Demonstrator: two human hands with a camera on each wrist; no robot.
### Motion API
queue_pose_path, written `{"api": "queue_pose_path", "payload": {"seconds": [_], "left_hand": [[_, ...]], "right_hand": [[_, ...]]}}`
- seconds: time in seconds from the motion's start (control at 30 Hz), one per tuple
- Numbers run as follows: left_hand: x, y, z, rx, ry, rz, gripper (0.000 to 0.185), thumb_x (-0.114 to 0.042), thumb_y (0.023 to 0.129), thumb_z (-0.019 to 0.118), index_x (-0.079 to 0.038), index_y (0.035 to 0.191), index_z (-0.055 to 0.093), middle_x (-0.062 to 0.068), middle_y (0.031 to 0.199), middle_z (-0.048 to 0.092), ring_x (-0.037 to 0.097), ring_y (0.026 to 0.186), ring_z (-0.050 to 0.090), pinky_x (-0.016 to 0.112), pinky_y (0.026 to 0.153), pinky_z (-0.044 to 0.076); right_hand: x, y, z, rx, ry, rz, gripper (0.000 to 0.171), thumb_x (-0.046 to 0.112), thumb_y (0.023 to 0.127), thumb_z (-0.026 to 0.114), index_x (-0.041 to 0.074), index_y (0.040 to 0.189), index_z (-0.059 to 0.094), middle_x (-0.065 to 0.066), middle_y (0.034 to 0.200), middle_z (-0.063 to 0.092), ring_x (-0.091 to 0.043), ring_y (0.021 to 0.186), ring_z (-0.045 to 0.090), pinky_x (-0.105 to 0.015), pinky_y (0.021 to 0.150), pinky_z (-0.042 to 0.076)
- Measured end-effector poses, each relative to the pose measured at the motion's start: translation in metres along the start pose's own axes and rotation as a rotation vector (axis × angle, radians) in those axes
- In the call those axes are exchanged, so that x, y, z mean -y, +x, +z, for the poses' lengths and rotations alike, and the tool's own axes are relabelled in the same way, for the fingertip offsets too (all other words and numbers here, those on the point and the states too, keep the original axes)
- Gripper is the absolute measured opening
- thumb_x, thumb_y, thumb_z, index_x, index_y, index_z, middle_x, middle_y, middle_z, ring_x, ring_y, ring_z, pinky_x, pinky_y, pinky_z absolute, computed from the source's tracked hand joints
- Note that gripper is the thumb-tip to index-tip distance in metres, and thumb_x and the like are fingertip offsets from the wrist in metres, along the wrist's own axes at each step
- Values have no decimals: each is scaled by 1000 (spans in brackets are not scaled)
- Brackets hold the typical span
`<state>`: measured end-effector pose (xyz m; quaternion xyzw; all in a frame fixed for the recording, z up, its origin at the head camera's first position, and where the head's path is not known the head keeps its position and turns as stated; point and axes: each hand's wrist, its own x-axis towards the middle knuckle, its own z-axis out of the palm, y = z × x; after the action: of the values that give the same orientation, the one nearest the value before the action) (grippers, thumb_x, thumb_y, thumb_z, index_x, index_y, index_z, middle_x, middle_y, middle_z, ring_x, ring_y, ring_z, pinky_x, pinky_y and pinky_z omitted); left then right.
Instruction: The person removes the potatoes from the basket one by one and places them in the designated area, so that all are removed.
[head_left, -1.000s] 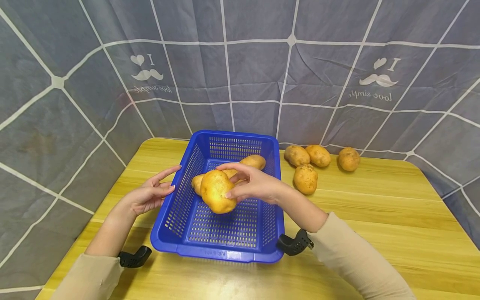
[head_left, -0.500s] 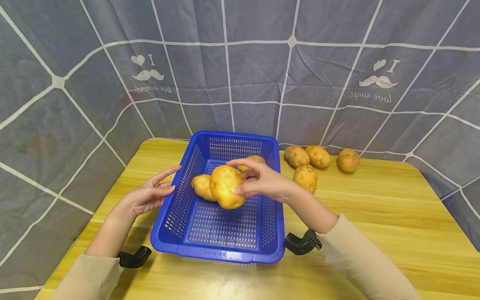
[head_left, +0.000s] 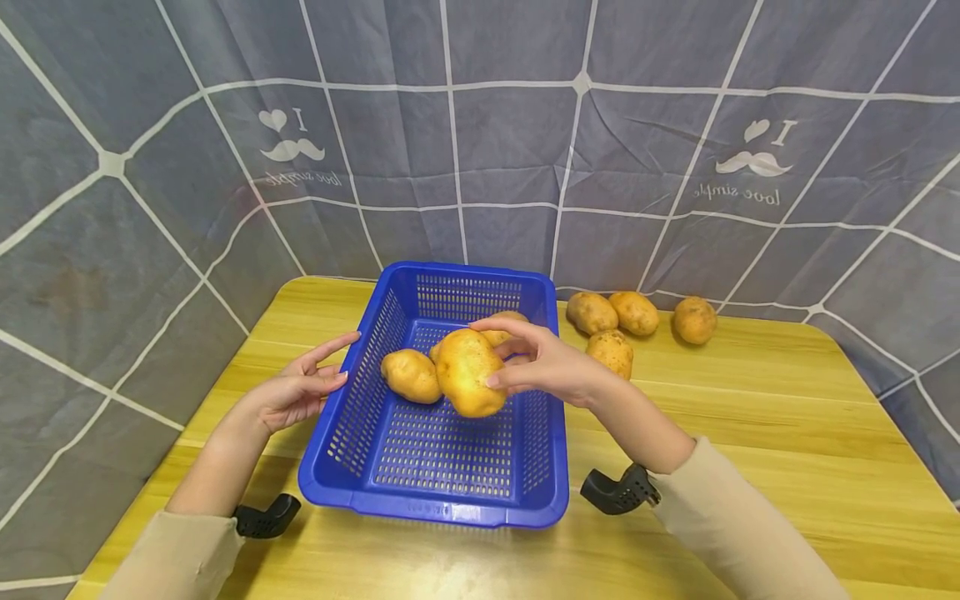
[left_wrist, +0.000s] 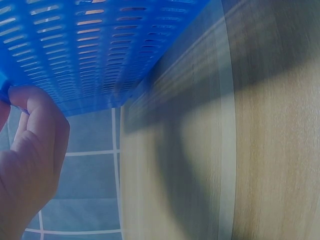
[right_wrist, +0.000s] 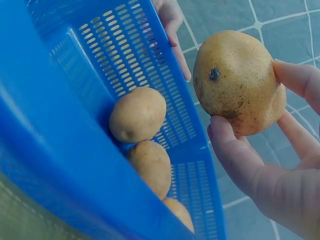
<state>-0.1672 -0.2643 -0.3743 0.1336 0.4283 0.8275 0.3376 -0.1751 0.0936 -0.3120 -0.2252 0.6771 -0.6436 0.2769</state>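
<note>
Grey gridded cloth backs the wooden tabletop (head_left: 750, 433). Over the blue basket's (head_left: 337, 487) middle, the right hand (head_left: 543, 367) pinches a large potato (head_left: 467, 372); lower it gently beside those inside. The left hand (head_left: 296, 392), fingers relaxed, apparently touches the basket's left wall, steadying it.

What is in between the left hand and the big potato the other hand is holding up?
In the head view, the blue basket's left wall and a smaller potato lying inside it sit between the left hand and the held potato.
</note>
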Motion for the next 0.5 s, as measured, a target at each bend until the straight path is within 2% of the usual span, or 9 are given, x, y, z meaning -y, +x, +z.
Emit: {"api": "queue_pose_path", "payload": {"seconds": [0.23, 0.5], "left_hand": [[0, 0, 0, -7, -3, -5, 54, 11, 95, 35, -26, 130, 52, 13, 114, 59, 25, 100, 63, 37, 83, 53], [0, 0, 2, -23, 1, -10, 54, 11, 95, 36, -27, 130, 52, 13, 113, 59, 25, 99, 63, 37, 83, 53]], "right_hand": [[-3, -4, -7, -22, -6, 8, 67, -6, 78, 66, 8, 138, 41, -21, 118, 45, -22, 86, 60, -39, 76, 56], [-4, -7, -11, -15, 38, 4, 67, -7, 78, 65, 9, 138, 40, -20, 114, 45, -23, 91, 57, -39, 76, 56]]}}
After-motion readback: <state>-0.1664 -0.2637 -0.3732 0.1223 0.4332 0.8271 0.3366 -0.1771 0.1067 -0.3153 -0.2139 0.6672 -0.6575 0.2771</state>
